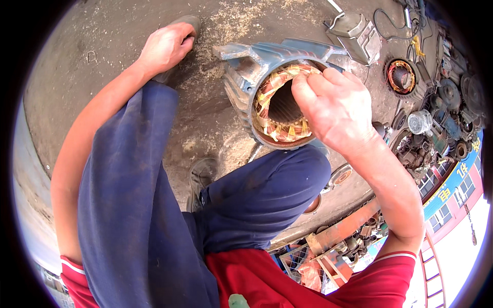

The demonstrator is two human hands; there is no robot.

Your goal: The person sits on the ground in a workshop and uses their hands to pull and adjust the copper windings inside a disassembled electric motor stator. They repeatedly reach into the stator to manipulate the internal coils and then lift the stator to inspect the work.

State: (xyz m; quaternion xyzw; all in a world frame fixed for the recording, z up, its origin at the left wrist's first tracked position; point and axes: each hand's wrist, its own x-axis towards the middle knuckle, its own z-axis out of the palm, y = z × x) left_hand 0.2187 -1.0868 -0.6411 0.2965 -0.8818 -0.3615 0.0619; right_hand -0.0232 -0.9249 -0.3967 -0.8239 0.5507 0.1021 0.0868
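Observation:
A blue-grey finned motor housing (240,97) lies on the ground in front of me, its round open end turned toward me. Inside that end sits a ring of copper winding (270,91) bound with yellowish strips, around a dark hollow core (285,105). My right hand (339,105) is closed at the right side of the ring, knuckles up. Its fingertips are hidden, so what they grip cannot be made out. Past my left knee, my left hand (167,49) is curled closed beside the toe of my shoe (187,23), with nothing visible in it.
Another wound motor stator (401,77) stands at the right. Beyond the housing is a grey metal box-like part (354,38) near black cables. Motor parts and scrap (447,123) pile up along the right. Pale dust (241,20) is scattered over the ground.

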